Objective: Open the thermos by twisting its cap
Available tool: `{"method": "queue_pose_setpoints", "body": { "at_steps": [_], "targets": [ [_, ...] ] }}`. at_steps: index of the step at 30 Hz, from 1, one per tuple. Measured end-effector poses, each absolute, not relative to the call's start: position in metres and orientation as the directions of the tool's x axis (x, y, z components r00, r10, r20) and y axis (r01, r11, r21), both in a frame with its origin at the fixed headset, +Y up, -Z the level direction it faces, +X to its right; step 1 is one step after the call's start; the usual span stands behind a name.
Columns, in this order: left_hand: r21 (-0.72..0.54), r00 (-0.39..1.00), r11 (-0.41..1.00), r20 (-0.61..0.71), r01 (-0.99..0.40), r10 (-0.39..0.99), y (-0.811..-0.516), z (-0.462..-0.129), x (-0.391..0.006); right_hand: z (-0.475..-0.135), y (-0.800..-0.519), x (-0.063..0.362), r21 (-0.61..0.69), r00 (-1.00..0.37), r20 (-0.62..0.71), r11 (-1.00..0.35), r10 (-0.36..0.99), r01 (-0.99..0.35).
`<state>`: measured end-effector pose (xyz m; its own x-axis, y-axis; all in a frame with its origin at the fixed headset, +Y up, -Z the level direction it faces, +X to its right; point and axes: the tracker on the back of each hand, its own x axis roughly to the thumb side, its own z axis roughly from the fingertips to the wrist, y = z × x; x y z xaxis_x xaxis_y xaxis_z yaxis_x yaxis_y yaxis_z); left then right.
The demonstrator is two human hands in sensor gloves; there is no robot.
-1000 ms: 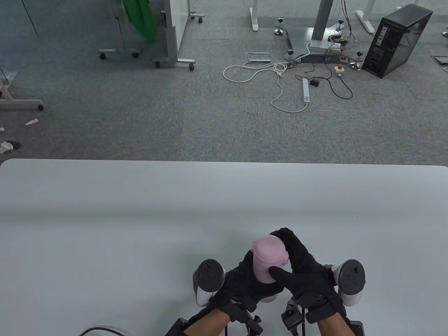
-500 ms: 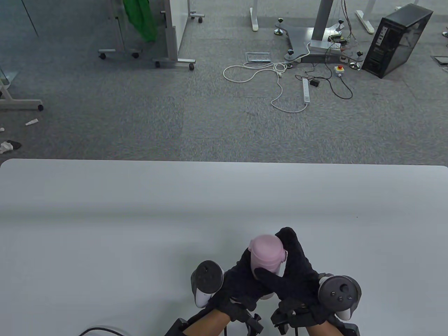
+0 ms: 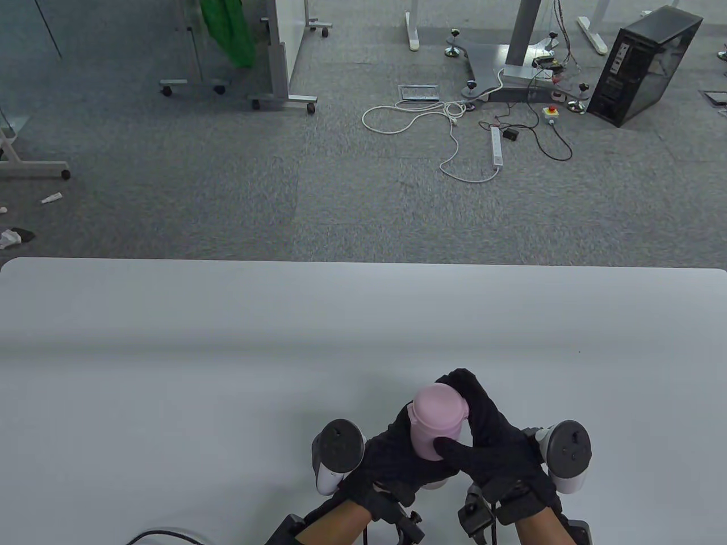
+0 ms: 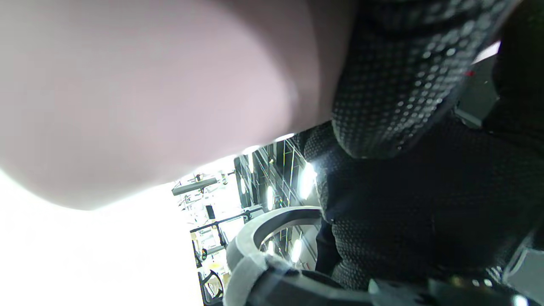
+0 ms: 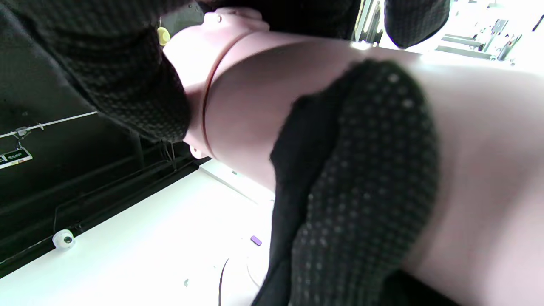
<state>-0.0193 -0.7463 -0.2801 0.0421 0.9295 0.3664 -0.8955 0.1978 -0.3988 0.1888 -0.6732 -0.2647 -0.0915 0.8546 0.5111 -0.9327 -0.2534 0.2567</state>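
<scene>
Rolled back outward since half a second ago, the right hand [image 3: 488, 448] grips the pale pink plastic thermos's cap [image 3: 438, 406]; left hand [image 3: 392, 457] holds its body. Brace firmly, twist again.

So the thermos [image 3: 427, 440] sits at about 6 o'clock on the table [image 3: 170, 352], near its front edge. Left hand [image 3: 392, 460] is at its 8 o'clock, right hand [image 3: 494, 448] at its 4, cap [image 3: 438, 407] on top.
</scene>
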Motion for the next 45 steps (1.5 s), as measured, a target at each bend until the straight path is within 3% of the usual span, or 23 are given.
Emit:
{"method": "queue_pose_setpoints", "body": {
  "at_steps": [2, 7, 17, 22, 29, 37, 45],
  "targets": [
    [-0.397, 0.035, 0.187, 0.359, -0.899, 0.933, -0.746, -0.280, -0.020, -0.262, -0.673, 0.187, 0.229, -0.117, 0.510, -0.266, 0.852, -0.936],
    [-0.339, 0.040, 0.173, 0.367, -0.925, 0.930, -0.742, -0.279, -0.022, -0.248, -0.667, 0.176, -0.006, -0.339, 0.553, -0.403, 0.761, -0.915],
    [-0.310, 0.137, 0.281, 0.413, -0.908, 0.900, -0.742, -0.275, -0.018, -0.239, -0.672, 0.165, -0.125, -0.416, 0.516, -0.415, 0.749, -0.901],
    [-0.413, 0.054, 0.226, 0.387, -0.882, 0.920, -0.743, -0.274, -0.013, -0.248, -0.673, 0.174, 0.013, -0.261, 0.507, -0.310, 0.821, -0.951],
    [-0.441, 0.032, 0.213, 0.383, -0.872, 0.923, -0.741, -0.275, -0.013, -0.259, -0.676, 0.181, 0.188, -0.090, 0.506, -0.211, 0.858, -0.959],
    [-0.334, 0.080, 0.212, 0.368, -0.918, 0.927, -0.745, -0.277, -0.020, -0.241, -0.669, 0.170, -0.138, -0.459, 0.495, -0.455, 0.738, -0.880],
    [-0.329, 0.108, 0.246, 0.386, -0.912, 0.916, -0.747, -0.277, -0.015, -0.244, -0.672, 0.169, -0.074, -0.382, 0.515, -0.405, 0.767, -0.911]
  ]
}}
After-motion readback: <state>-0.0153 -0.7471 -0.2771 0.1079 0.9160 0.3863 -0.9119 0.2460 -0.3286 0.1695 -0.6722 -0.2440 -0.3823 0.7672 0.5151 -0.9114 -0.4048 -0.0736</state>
